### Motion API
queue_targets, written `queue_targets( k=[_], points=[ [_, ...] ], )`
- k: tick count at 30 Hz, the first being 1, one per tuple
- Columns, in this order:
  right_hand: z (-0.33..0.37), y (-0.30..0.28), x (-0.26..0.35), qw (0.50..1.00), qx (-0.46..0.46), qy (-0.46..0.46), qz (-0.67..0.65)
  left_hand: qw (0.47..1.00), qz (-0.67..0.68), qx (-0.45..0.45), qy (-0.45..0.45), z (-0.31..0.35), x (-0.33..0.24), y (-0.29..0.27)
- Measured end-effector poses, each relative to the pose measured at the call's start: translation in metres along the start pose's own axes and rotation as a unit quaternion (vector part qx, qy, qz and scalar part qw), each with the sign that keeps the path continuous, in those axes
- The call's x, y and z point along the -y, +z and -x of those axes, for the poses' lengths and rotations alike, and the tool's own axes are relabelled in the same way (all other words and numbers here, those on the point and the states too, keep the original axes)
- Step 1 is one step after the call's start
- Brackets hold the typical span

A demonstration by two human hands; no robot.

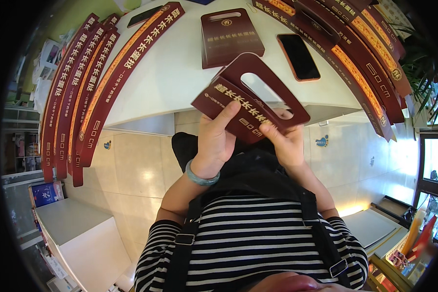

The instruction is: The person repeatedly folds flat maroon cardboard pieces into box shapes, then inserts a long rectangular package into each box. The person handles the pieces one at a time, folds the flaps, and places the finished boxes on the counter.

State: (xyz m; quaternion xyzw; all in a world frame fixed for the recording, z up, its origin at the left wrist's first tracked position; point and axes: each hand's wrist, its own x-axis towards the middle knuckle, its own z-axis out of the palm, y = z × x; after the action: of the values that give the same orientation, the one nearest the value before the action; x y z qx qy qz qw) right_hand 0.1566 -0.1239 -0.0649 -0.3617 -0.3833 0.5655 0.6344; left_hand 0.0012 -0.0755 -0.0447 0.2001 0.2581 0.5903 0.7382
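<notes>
In front of my body I hold a maroon cardboard carrier piece (234,80) with gold print and a long oval handle cut-out, tilted over the table's near edge. My left hand (218,138) grips its lower left part, thumb on the printed face. On the lower right, my right hand (288,144) grips it the same way; the fingers behind the card are mostly hidden. Just beyond lies a stack of matching maroon carrier pieces (231,45) with a handle slot at its far end.
The white table (146,87) bears long maroon boxes (126,63) overhanging its left side and more long boxes (370,73) at the right. A phone with an orange case (299,57) lies right of the stack; another dark phone (143,16) lies far left. A white cabinet (85,238) stands lower left.
</notes>
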Motion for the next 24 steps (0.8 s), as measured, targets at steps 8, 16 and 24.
queue_targets(
  k=[8,16,24],
  points=[
    [0.000,-0.026,-0.002,0.991,0.055,0.053,0.111,0.990,-0.120,0.014,0.073,-0.011,-0.024,-0.005],
    [-0.023,-0.017,0.033,0.959,0.058,0.035,0.276,0.884,-0.432,0.113,0.138,-0.003,-0.032,0.008],
    [-0.019,0.003,0.038,0.994,-0.044,-0.008,0.096,0.762,-0.522,0.158,0.351,0.015,-0.002,-0.023]
  ],
)
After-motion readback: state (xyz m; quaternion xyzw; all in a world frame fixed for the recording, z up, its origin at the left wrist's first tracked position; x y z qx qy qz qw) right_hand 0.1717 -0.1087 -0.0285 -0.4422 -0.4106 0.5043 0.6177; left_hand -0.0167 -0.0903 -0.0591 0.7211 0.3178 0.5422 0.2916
